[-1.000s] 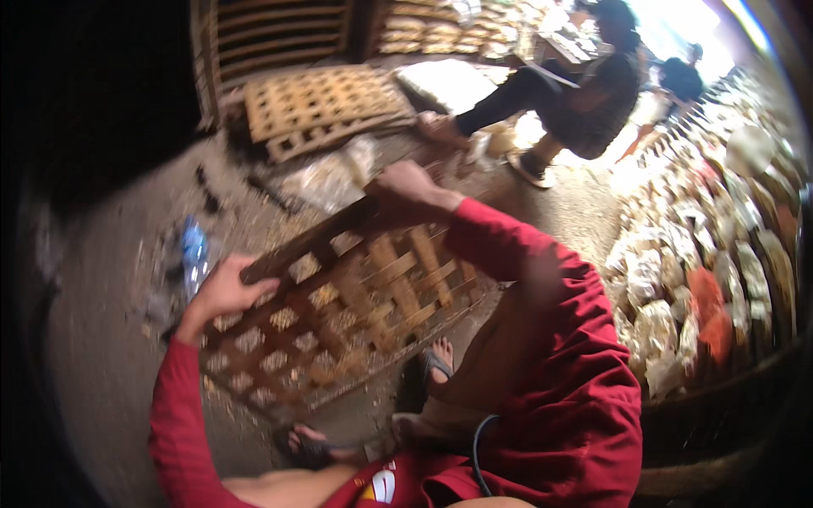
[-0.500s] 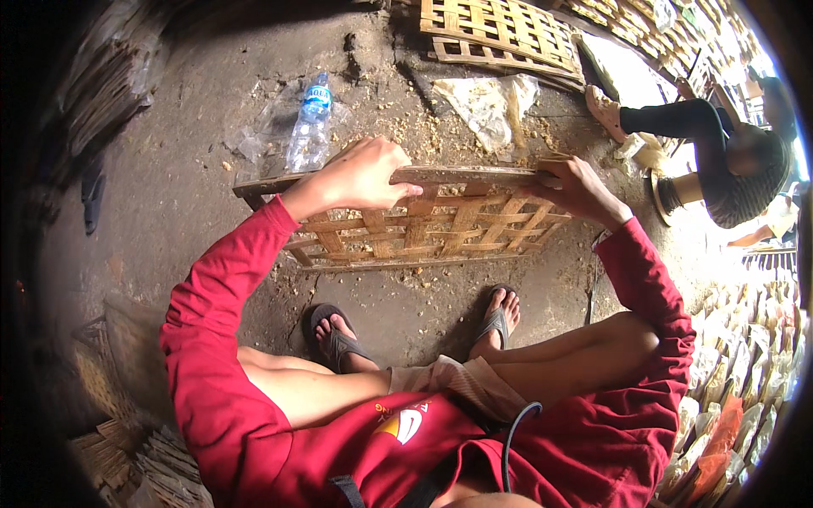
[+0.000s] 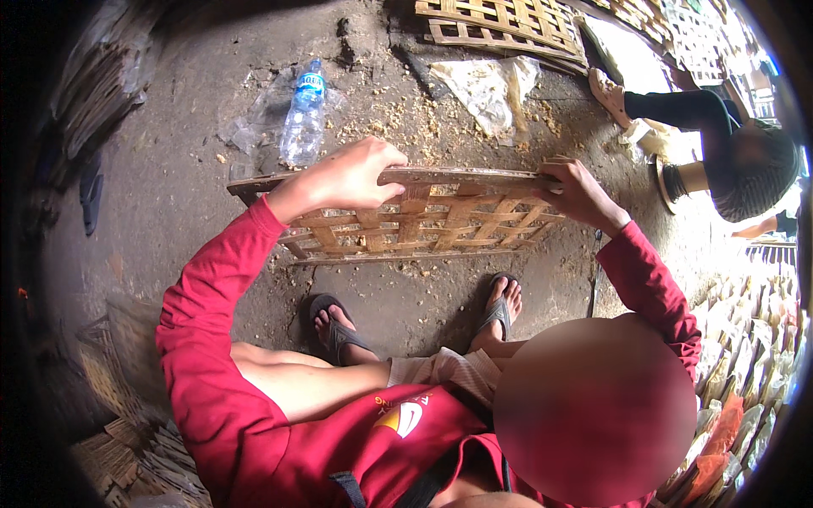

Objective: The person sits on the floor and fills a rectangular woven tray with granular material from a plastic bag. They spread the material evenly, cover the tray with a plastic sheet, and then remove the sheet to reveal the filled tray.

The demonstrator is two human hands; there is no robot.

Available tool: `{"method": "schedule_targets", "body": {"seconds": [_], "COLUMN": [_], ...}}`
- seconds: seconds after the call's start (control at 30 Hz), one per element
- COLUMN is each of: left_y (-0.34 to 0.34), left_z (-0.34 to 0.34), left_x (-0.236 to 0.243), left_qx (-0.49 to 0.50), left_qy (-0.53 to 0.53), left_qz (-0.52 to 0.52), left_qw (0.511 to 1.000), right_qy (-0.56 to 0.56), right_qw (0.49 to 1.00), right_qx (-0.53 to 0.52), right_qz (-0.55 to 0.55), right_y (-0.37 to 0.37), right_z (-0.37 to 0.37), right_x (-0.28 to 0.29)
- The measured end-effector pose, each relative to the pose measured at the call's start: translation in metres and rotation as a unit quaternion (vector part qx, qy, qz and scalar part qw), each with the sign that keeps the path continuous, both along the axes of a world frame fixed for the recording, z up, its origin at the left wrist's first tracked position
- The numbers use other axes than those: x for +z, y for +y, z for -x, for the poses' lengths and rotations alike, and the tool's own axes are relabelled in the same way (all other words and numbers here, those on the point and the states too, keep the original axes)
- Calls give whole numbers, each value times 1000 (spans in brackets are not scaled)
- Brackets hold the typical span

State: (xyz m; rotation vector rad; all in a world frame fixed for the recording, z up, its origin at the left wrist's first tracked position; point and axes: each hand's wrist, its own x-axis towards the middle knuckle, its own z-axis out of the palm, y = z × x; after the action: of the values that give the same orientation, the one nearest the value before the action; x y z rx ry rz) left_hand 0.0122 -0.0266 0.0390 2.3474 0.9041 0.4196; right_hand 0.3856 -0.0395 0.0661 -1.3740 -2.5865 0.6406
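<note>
1. The woven rack is tilted over the floor, just in front of the person; whether its lower edge touches the ground, I cannot tell.
2. The left hand pinches the rack's upper edge, fingers over the top and thumb on the near face, well inward from the left corner.
3. The right hand curls around that edge at the right corner.
4. With the grips apart, the frame is probably easier to balance and less able to twist.
5. The sandalled feet are spread near the lower edge, likely for steadiness.
6. A clear bottle sits beyond the upper edge, toward the left corner, apparently clear of the frame.
</note>
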Motion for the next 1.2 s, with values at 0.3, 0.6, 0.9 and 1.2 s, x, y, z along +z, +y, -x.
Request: {"method": "schedule_targets", "body": {"seconds": [0.3, 0.6, 0.9, 1.2], "left_y": [3, -3, -8, -7], "left_z": [3, -19, -6, -9], "left_x": [8, 14, 31, 27], "left_qx": [-36, -13, 8, 10], "left_qy": [82, 172, 117, 190], "left_qz": [-94, -125, -101, -96], "left_qw": [992, 977, 988, 977], "right_qy": [-4, -24, 23, 11], "right_qw": [1000, 999, 997, 998], "right_qx": [15, 44, 62, 31], "right_qz": [-15, 7, 40, 53], "right_y": [-13, 3, 6, 4], "right_z": [-20, -11, -4, -11], "right_x": [-3, -15, -7, -2]}}
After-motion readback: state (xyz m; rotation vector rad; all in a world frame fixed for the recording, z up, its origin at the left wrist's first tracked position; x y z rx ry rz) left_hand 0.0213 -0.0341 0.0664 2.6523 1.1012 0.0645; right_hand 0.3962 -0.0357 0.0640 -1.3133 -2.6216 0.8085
